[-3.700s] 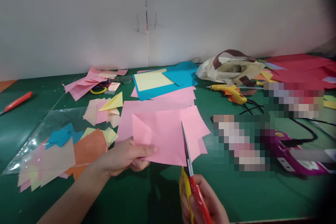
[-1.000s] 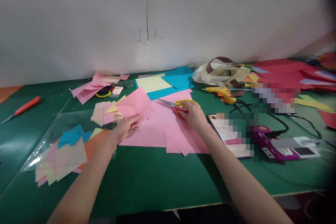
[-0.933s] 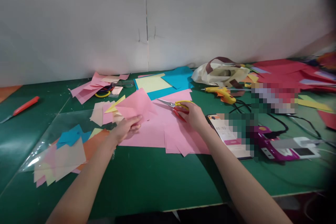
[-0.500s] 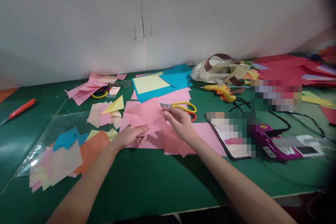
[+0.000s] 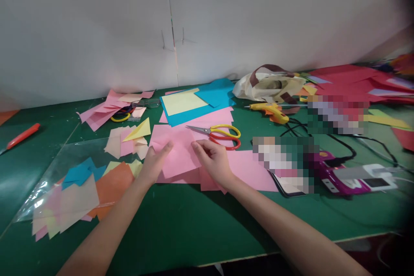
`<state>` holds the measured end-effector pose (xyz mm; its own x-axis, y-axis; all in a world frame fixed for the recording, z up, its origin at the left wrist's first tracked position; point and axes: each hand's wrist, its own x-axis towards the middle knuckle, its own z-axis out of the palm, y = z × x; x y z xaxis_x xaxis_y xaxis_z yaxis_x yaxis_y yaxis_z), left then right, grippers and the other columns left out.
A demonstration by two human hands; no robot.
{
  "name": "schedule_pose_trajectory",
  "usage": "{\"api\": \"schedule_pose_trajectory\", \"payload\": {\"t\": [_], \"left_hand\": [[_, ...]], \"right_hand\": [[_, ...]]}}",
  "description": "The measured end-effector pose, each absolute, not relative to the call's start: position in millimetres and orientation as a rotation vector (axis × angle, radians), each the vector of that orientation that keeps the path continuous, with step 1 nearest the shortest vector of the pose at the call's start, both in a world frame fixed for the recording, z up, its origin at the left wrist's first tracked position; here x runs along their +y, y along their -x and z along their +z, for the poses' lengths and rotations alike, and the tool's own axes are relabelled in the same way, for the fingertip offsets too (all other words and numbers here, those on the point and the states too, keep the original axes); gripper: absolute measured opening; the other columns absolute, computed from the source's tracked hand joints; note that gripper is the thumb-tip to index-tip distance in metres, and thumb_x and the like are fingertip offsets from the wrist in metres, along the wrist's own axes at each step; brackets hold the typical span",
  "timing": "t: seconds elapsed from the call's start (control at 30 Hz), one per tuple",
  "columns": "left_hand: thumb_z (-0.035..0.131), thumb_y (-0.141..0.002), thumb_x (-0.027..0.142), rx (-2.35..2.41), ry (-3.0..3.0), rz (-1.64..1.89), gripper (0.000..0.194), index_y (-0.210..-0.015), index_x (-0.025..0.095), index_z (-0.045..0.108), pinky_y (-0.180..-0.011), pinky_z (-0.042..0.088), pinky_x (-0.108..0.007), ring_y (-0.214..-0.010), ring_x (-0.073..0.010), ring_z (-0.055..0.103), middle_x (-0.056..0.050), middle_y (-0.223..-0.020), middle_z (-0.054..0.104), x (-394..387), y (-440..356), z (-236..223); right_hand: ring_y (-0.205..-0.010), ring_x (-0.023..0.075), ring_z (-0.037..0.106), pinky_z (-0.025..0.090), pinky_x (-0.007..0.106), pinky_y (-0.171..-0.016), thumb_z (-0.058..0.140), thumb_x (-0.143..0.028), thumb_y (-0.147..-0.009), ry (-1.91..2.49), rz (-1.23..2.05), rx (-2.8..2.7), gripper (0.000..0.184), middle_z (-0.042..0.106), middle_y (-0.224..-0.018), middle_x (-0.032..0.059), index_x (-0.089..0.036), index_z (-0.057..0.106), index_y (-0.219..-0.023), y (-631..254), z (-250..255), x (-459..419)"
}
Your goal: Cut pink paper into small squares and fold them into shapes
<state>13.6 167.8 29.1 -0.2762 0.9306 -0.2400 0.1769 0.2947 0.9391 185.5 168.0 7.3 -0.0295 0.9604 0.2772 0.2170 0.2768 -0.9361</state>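
A piece of pink paper (image 5: pixel 180 155) is between my hands, low over other pink sheets (image 5: pixel 254 168) on the table. My left hand (image 5: pixel 154 163) grips its left side, thumb on top. At its right edge my right hand (image 5: pixel 213 160) is closed in a pinch, fingers curled. Just beyond the right hand lie scissors (image 5: pixel 207 130) with one yellow and one red handle, their blades nearly together. Behind the paper are a blue sheet (image 5: pixel 216 93) and a pale yellow sheet (image 5: pixel 184 101).
Paper scraps (image 5: pixel 79 207) lie on a clear plastic sheet (image 5: pixel 48 185) at left, near a red-handled tool (image 5: pixel 24 135). A yellow glue gun (image 5: pixel 270 111), a cloth bag (image 5: pixel 270 86), a phone (image 5: pixel 287 181) and a purple device (image 5: pixel 336 174) with cables occupy the right.
The pink paper has come down and turned flatter. My left hand has shifted to its left side, thumb on top. My right hand has moved lower, uncovering the scissors.
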Motion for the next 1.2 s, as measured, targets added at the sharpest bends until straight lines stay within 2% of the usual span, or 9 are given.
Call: {"api": "schedule_pose_trajectory", "payload": {"t": [0.1,0.2,0.5,0.67,0.77,0.87,0.93,1.03,1.2], "left_hand": [[0.067,-0.068,0.052,1.754,-1.149,1.048,0.038,-0.057,0.016,0.061,-0.059,0.046,-0.026,-0.057,-0.0174,0.059,-0.003,-0.054,0.062,166.9,-14.6,32.6],[0.063,-0.073,0.049,1.65,-1.301,1.016,0.045,-0.042,0.017,0.057,-0.058,0.045,-0.025,-0.051,-0.015,0.056,-0.002,-0.044,0.057,165.2,-14.4,35.5],[0.065,-0.071,0.048,1.545,-1.3,0.96,0.037,-0.053,0.016,0.061,-0.053,0.044,-0.023,-0.054,-0.0149,0.057,-0.001,-0.052,0.06,162.4,-13.3,38.3],[0.068,-0.07,0.042,1.577,-1.29,1.049,0.039,-0.043,0.018,0.054,-0.049,0.04,-0.023,-0.048,-0.0143,0.053,0.001,-0.042,0.052,164.0,-11.1,35.1],[0.069,-0.068,0.043,1.657,-1.22,1.112,0.04,-0.043,0.019,0.05,-0.047,0.038,-0.024,-0.045,-0.014,0.05,0.002,-0.039,0.046,166.2,-8.7,34.0],[0.07,-0.066,0.048,1.727,-1.183,1.134,0.041,-0.047,0.019,0.048,-0.047,0.038,-0.024,-0.046,-0.0135,0.048,0.003,-0.042,0.047,167.3,-6.3,36.3],[0.069,-0.066,0.051,1.748,-1.166,1.153,0.042,-0.048,0.019,0.047,-0.048,0.038,-0.024,-0.048,-0.0138,0.05,0.002,-0.045,0.05,167.3,-5.0,38.5],[0.071,-0.064,0.049,1.763,-1.116,1.229,0.04,-0.053,0.019,0.048,-0.051,0.04,-0.025,-0.053,-0.0153,0.053,0.001,-0.05,0.055,167.5,-3.4,38.7],[0.073,-0.063,0.046,1.84,-1.074,1.318,0.035,-0.06,0.02,0.05,-0.051,0.039,-0.026,-0.058,-0.0176,0.056,0.001,-0.053,0.056,169.7,-1.8,33.2]], "right_hand": [[-0.057,0.0124,0.049,0.039,0.023,-0.051,0.051,-0.036,-0.084,1.127,0.942,-1.486,0.026,0.058,-0.063,0.001,-0.016,0.061,-0.071,-183.8,6.0,167.8],[-0.058,0.0121,0.048,0.039,0.023,-0.053,0.05,-0.039,-0.085,1.118,0.964,-1.451,0.028,0.057,-0.064,0.0006,-0.016,0.06,-0.071,-183.2,5.5,168.5],[-0.06,0.0138,0.052,0.042,0.025,-0.055,0.053,-0.043,-0.083,1.12,0.931,-1.381,0.031,0.061,-0.066,0.0021,-0.017,0.063,-0.07,-181.8,5.6,164.9],[-0.06,0.0155,0.055,0.043,0.026,-0.056,0.05,-0.04,-0.085,1.143,0.917,-1.533,0.031,0.061,-0.062,0.0019,-0.017,0.063,-0.069,-189.9,7.5,173.5],[-0.085,0.0213,0.061,0.047,0.033,-0.079,0.047,-0.03,-0.086,1.226,0.662,-1.669,0.022,0.069,-0.089,0.007,-0.018,0.066,-0.088,-208.3,0.7,190.9],[-0.109,0.0304,0.05,0.039,0.044,-0.094,0.049,-0.022,-0.082,1.527,0.274,-1.723,0.033,0.059,-0.115,0.0168,-0.012,0.061,-0.111,-233.2,-15.0,213.0],[-0.107,0.033,0.048,0.039,0.047,-0.094,0.048,-0.022,-0.082,1.701,0.194,-1.766,0.034,0.057,-0.114,0.02,-0.009,0.06,-0.111,-248.1,-25.7,226.3],[-0.101,0.0325,0.049,0.04,0.047,-0.092,0.048,-0.024,-0.082,1.727,0.197,-1.79,0.029,0.058,-0.106,0.0186,-0.011,0.064,-0.102,-262.6,-34.5,239.7],[-0.097,0.0281,0.054,0.044,0.041,-0.088,0.052,-0.03,-0.081,1.715,0.217,-1.817,0.029,0.055,-0.104,0.016,-0.012,0.064,-0.101,-271.0,-33.6,243.6]]}}
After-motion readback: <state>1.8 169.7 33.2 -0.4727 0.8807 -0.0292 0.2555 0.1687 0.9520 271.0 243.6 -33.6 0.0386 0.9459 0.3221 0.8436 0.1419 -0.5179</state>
